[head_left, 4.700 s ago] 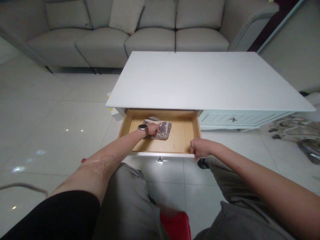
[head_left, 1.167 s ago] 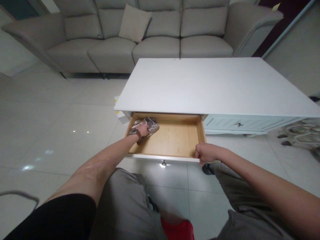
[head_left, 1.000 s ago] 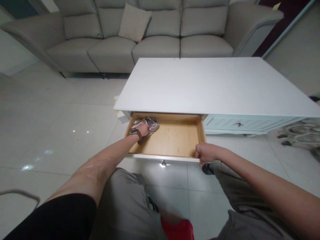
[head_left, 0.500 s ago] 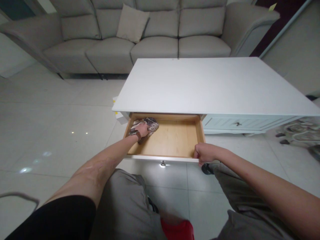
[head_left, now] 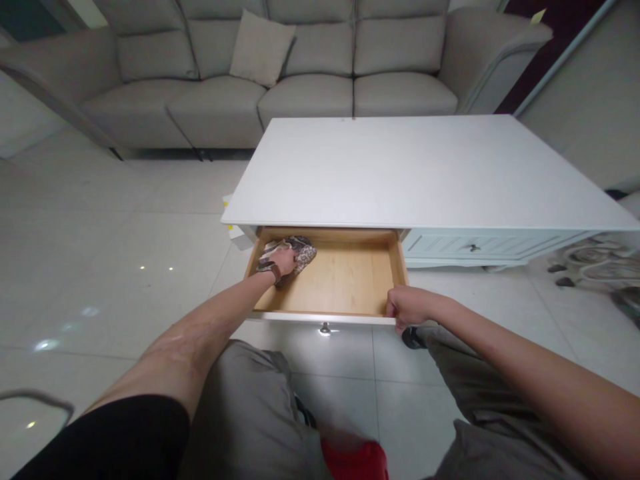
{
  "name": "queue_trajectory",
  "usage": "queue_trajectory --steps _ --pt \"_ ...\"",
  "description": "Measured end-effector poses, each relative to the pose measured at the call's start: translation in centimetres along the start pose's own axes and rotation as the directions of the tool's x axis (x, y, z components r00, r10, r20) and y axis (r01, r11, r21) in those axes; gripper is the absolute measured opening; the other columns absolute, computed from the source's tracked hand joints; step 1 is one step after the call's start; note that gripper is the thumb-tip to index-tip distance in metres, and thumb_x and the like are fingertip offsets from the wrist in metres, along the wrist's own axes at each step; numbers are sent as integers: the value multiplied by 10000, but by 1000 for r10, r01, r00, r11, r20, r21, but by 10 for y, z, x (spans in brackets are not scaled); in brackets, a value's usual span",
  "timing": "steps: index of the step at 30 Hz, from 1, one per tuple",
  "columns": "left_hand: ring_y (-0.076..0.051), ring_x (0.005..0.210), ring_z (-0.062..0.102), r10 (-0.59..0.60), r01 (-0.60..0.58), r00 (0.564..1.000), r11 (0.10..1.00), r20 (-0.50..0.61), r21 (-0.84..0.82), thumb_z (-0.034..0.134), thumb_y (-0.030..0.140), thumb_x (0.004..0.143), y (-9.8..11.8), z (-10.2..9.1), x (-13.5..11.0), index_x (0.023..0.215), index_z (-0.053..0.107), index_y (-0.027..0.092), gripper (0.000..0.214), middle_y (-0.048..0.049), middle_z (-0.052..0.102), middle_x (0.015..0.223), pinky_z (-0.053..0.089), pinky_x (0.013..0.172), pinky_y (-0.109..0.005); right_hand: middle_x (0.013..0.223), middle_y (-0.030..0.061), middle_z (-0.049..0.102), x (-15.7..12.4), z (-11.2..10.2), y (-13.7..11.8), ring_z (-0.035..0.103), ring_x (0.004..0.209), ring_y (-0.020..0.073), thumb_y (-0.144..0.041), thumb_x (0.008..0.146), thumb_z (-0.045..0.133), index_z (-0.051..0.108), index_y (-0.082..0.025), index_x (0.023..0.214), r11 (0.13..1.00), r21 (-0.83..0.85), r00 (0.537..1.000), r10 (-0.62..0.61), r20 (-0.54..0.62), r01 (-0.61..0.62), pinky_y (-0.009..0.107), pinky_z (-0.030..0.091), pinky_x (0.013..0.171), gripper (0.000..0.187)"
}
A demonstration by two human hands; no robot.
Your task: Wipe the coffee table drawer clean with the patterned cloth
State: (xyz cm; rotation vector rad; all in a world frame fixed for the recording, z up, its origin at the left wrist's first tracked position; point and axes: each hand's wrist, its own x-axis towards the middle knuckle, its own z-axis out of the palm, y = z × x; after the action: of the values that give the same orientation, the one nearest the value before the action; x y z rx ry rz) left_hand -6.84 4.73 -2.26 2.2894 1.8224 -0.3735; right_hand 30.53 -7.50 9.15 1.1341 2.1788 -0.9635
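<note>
A grey sofa [head_left: 305,93] fills the far side of the room, with a cushion [head_left: 260,47] leaning on its back. Pale tiled floor [head_left: 100,253] spreads in front of it. Nearer stands the white worktop [head_left: 410,167]. Under its near left edge a wooden drawer [head_left: 345,283] is pulled out toward the person. To the right of it a second drawer [head_left: 500,241] sits shut, white-fronted, with a small dark knob. The person's knees in grey trousers [head_left: 260,413] frame the bottom of the view, and a red thing [head_left: 355,460] lies between them.

The open drawer holds a patterned cloth [head_left: 304,249]. It lies crumpled in the back left corner, by the left wall and close to the back wall. The left grip [head_left: 284,259] lies on top of the cloth, fingers curled down and clenched on it. The cloth shows past the fingertips on the far and right sides of the hand, and a little of it shows left of the wrist. A watch [head_left: 273,270] sits on that wrist, at the cloth's near edge.

The right grip [head_left: 406,308] is closed on the drawer's front right corner, fingers wrapped over the front panel. It is well apart from the cloth, across the drawer's wooden bottom. A small metal knob [head_left: 325,328] sits at the middle of the drawer front, below the rim and between the two arms. Neither hand touches it.
</note>
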Motion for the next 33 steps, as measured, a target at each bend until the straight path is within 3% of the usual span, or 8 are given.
queue_trajectory --steps 24,33 --pt "-285 1167 652 -18 18 1000 1000 10 -6 607 416 927 2 -1 -1 1334 709 227 460 -148 734 1227 484 1015 -343 711 31 751 0 0 0 572 612 147 -273 637 813 852 -200 872 1000 -12 1000 10 10 -10 262 344 570 249" --pt "-288 1138 662 -12 12 1000 1000 12 12 601 418 928 3 -3 -2 1234 757 222 395 -139 750 1171 494 998 -340 700 25 740 0 -1 1 577 615 153 -289 630 805 849 -203 869 1000 1 1000 3 2 -3 268 361 575 258"
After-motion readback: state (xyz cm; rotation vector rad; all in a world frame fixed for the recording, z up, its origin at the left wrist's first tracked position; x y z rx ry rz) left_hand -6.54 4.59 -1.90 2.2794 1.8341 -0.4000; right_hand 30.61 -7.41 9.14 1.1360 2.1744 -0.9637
